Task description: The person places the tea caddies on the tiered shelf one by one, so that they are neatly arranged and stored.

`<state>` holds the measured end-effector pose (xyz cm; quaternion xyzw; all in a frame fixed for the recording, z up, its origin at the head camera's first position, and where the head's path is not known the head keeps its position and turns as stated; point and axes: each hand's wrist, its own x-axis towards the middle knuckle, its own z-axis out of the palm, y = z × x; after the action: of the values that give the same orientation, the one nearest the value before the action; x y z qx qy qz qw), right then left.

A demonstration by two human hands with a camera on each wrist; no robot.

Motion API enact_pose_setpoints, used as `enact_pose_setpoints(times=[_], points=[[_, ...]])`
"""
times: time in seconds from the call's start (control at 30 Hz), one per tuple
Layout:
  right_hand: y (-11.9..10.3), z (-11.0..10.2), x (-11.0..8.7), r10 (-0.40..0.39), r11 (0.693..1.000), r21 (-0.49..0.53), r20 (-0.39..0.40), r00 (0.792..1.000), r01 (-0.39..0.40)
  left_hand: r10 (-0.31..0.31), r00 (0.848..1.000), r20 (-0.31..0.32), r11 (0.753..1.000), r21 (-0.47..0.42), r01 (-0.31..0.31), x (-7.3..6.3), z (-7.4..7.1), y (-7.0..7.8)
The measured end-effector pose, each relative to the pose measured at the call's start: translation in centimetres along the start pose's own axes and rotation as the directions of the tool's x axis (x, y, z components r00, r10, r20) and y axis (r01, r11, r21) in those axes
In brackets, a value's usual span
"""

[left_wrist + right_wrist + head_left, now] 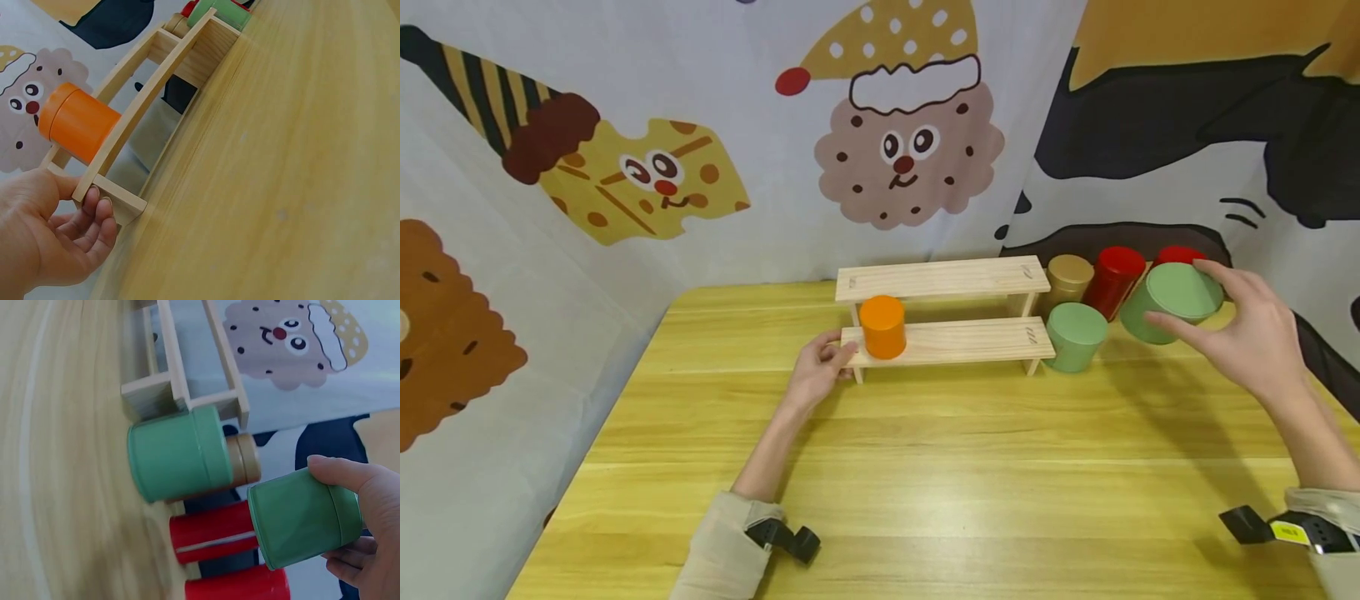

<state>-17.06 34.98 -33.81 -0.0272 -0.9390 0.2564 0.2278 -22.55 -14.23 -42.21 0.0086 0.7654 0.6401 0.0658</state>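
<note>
My right hand [1255, 333] grips a green lidded canister [1172, 302] round its sides, held up off the table at the right. In the right wrist view this canister [303, 519] hangs clear of the tabletop. My left hand [820, 371] pinches the left end of the lower tier of a two-tier wooden rack [962, 342], thumb above and fingers below, as the left wrist view shows. On that lower tier, close to my left thumb, stands an orange canister [883, 327]. Another green canister [1077, 337] stands on the table against the rack's right end.
Behind the green canisters stand a gold canister [1067, 279] and a red canister [1115, 279]; a second red one [1180, 255] is partly hidden by my right hand's canister. A printed cloth [760, 167] hangs behind the wooden table [925, 483].
</note>
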Motion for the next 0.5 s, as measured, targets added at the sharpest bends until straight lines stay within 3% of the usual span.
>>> enact_pose_setpoints(times=[0.5], points=[[-4.9, 1.1, 0.4, -0.132, 0.985, 0.119, 0.043, 0.990, 0.126, 0.004, 1.000, -0.003, 1.000, 0.000, -0.004, 0.0, 0.0, 0.0]])
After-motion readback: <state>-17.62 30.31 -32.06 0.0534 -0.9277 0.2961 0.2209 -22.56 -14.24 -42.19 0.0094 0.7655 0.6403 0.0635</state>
